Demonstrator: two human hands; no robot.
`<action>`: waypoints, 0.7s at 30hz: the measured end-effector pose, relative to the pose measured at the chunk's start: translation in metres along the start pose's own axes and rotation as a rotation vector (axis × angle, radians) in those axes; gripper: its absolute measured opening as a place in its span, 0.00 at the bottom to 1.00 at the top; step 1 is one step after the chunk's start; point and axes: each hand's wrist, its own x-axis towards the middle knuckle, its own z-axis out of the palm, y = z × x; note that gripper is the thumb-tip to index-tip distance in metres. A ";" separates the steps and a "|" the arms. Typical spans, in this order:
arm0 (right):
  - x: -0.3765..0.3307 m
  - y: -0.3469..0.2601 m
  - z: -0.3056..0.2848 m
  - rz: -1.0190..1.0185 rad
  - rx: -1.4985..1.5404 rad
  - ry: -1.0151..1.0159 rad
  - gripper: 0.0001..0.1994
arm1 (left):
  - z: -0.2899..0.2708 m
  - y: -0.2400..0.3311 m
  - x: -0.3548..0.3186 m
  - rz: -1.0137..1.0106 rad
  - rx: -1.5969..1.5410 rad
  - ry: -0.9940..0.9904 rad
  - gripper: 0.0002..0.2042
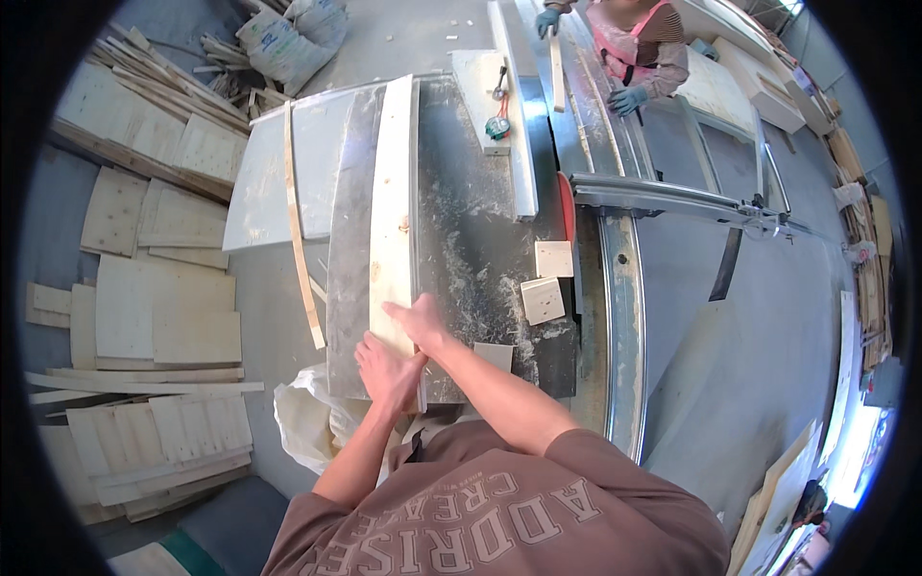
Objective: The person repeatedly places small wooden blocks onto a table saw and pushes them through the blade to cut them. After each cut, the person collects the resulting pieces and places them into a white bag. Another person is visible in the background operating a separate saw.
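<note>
A long pale wooden board (392, 202) lies lengthwise on the dark, sawdust-covered saw table (461, 211), against a straight metal fence along its right edge. Near the board's close end, my left hand (389, 372) grips it from the left. Just beyond, my right hand (420, 324) crosses over the board's right edge, its thumb lying across the top face. The undersides of both hands' grips are hidden. Two small square wood blocks (544, 300) rest to the right, beside the red blade guard (567, 206).
Across the table, a gloved person (639, 48) handles a wooden strip (557, 72). A thin strip (300, 221) lies over the grey side table. Stacked panels (168, 307) cover the left floor. A metal sliding rail (624, 317) runs along the right, with a crossbar (663, 197).
</note>
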 end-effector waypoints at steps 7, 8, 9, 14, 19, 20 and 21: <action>-0.046 0.019 -0.009 -0.219 0.065 0.045 0.12 | -0.024 -0.001 -0.049 0.191 -0.021 0.043 0.46; -0.057 0.015 -0.010 -0.259 0.147 0.070 0.11 | -0.025 0.000 -0.050 0.236 -0.026 0.044 0.46; -0.068 0.009 -0.014 -0.295 0.232 0.092 0.11 | -0.026 0.002 -0.054 0.277 -0.029 0.044 0.46; -0.080 -0.020 -0.057 -0.380 0.123 0.256 0.13 | -0.027 0.042 -0.048 0.493 0.009 0.030 0.43; -0.060 -0.060 -0.126 -0.368 0.204 0.343 0.15 | -0.032 0.085 -0.028 0.660 -0.073 -0.176 0.53; -0.058 -0.066 -0.139 -0.381 0.222 0.340 0.15 | -0.034 0.086 -0.028 0.689 -0.106 -0.175 0.51; -0.055 -0.077 -0.155 -0.360 0.261 0.332 0.16 | -0.035 0.083 -0.027 0.723 -0.139 -0.175 0.50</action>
